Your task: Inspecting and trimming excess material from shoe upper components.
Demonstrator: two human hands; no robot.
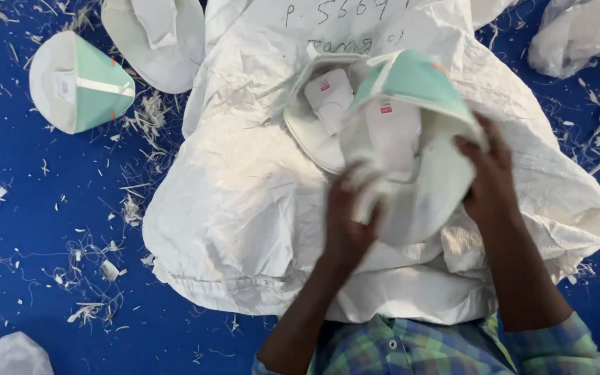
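You hold one folded face mask [411,139], white w/ a pale green panel, over the white woven sack [244,208] that covers your lap. Your right hand [489,177] grips the mask's edge at 3 o'clock, fingers curled over the rim. Your left hand [347,219] is at the mask's 7 o'clock, fingers closed on its lower edge; that part is blurred, so the exact pinch isn't clear.

A second mask [317,114], white side up w/ a small tag, lies on the sack just at 10 o'clock of the held one, partly tucked under it.

Two more masks are on the blue floor [36,229]: a green-and-white one [81,82] at far 9–10 o'clock, well apart from your hands, and a white one [157,42] at 11 o'clock, touching the sack's edge. So four masks counted in all.

Crumpled clear plastic bag [578,31] sits at 1–2 o'clock; another white bag corner [5,355] at 8 o'clock. White thread scraps litter the floor, too many to count. Your plaid shirt [411,347] shows at 6 o'clock.
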